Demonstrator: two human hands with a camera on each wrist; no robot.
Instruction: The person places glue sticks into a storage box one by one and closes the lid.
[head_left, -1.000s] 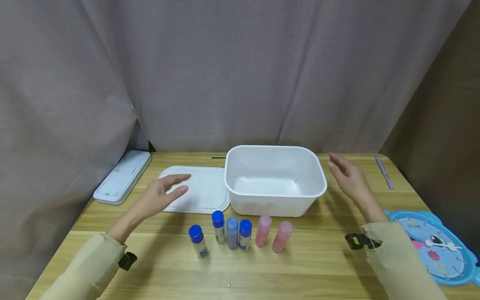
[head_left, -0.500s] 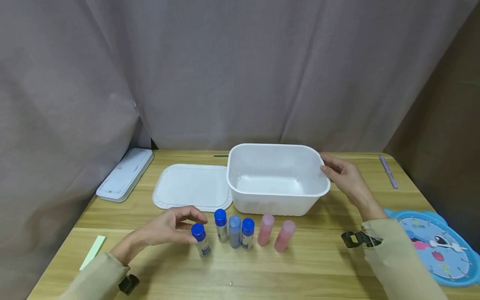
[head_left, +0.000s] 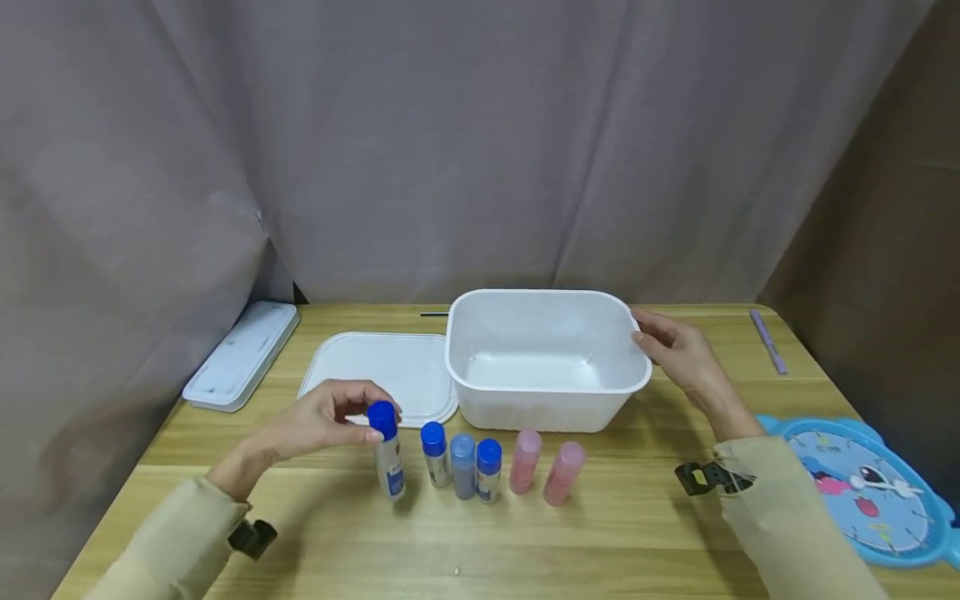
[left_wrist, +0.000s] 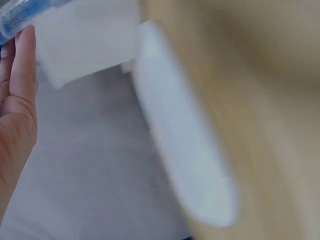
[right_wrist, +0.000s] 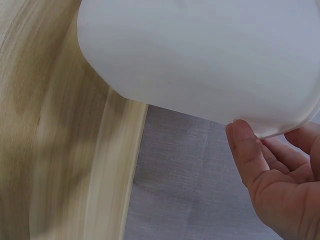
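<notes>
Glossy white plastic tub, wood-grain table

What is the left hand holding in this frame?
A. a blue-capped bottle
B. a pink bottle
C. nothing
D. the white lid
A: the left hand pinches a blue-capped bottle by its top, at the left end of the row of bottles, while the right hand grips the rim of the white tub.

Beige long sleeves, black wrist-strap clips, bare hands
</notes>
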